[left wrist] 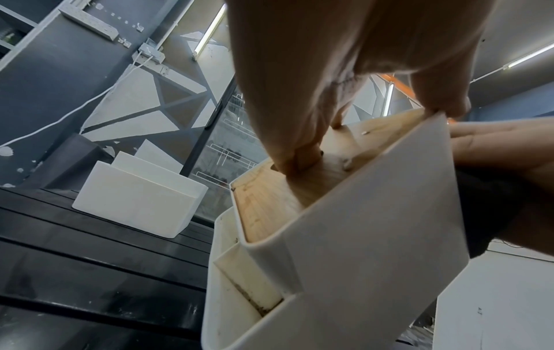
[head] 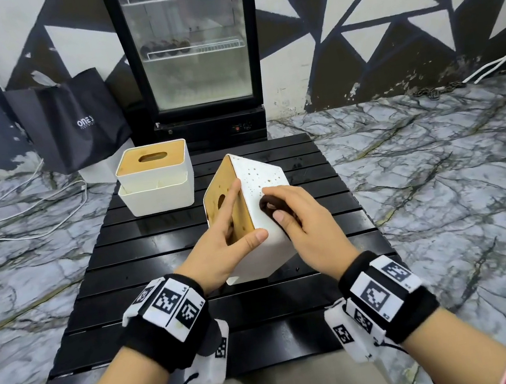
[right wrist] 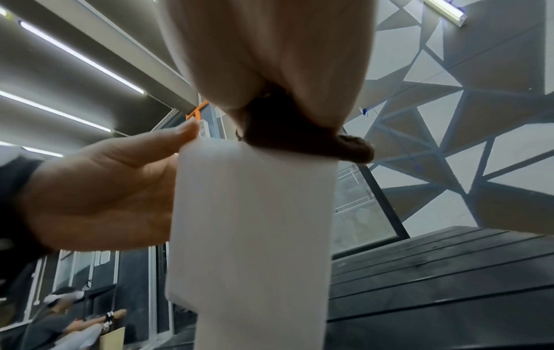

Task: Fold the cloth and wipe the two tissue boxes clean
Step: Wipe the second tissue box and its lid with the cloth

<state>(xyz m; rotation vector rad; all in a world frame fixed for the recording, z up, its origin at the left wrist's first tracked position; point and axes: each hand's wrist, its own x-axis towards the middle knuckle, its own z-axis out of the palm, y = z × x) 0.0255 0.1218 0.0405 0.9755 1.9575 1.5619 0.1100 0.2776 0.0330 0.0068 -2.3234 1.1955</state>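
A white tissue box (head: 261,187) with a wooden lid stands tilted on one corner on the black slatted table (head: 161,254); its upturned white side is speckled with dark spots. My left hand (head: 227,229) grips it, fingers on the wooden lid (left wrist: 270,201) and thumb over the near edge. My right hand (head: 289,216) pinches a bunched dark brown cloth (head: 267,204) and presses it on the white side (right wrist: 255,213); the cloth (right wrist: 288,139) bulges out under the fingers. A second white tissue box (head: 155,178) with a wooden lid stands upright at the table's far left.
A glass-door fridge (head: 190,48) stands just behind the table. A black shopping bag (head: 72,121) leans at the back left, with white cables (head: 14,211) on the marble floor. Bare table slats lie on the right and near side.
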